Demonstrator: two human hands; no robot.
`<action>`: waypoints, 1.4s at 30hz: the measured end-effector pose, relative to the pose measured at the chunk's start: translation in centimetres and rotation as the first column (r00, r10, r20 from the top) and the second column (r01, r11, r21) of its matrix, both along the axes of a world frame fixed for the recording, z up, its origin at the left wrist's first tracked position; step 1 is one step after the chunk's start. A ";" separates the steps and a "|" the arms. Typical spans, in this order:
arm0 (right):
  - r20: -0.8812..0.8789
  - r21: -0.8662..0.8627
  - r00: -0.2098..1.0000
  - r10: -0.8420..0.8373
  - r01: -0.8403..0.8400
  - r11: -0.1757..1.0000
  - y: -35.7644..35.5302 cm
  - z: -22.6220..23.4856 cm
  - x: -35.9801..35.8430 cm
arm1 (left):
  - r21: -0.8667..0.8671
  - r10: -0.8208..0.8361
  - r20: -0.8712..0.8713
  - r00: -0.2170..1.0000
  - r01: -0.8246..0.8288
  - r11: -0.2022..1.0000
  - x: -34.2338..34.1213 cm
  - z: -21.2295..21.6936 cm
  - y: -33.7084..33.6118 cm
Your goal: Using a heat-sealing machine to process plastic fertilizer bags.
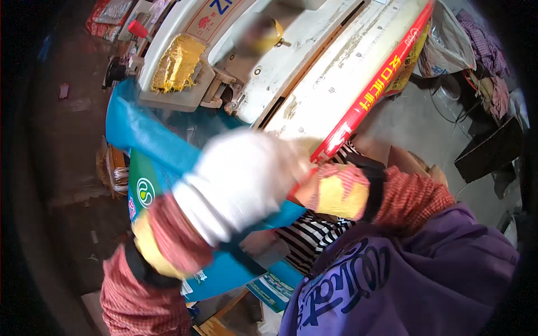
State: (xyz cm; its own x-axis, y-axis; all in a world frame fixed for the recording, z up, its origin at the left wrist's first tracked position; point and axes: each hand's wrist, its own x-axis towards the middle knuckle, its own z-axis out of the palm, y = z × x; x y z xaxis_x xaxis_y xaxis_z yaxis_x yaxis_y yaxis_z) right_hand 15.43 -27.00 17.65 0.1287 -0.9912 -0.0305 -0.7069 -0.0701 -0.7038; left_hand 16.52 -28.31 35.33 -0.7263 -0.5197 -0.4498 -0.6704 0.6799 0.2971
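My left hand (pixel 235 173), in a white glove or wrapping, is smeared by motion in the middle of the view. It lies over a blue and green printed plastic sheet or sack (pixel 162 148). Close against it is my right hand (pixel 307 189), its fingers mostly hidden behind the left one. A thin red edge shows between the two hands, but what it belongs to I cannot make out. Just beyond them is a white sewing machine (pixel 193 28) with a gold woven patch (pixel 178 63) on it.
A white worn tabletop (pixel 330 67) has a red and yellow printed plastic strip (pixel 370 92) along its right edge. Clear plastic bags (pixel 448 45) and crumpled cloth (pixel 482 39) are at the far right, above a dark box (pixel 488 151). Striped fabric (pixel 314 238) covers my lap.
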 end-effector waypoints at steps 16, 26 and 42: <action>0.214 0.291 0.956 0.199 -0.257 0.922 4.3 1.5 -6.1 | -0.122 0.404 0.022 0.915 -0.398 0.909 8.5 -3.3 3.3; 0.838 0.540 0.432 -0.332 -0.573 0.617 1.6 1.1 -6.9 | -0.132 0.096 -0.033 0.995 -0.099 0.986 8.6 -5.7 4.6; 0.617 0.598 0.786 -0.022 -0.451 0.662 -6.7 1.9 -3.7 | -0.314 0.059 0.168 0.984 -0.003 0.950 5.0 -2.9 2.9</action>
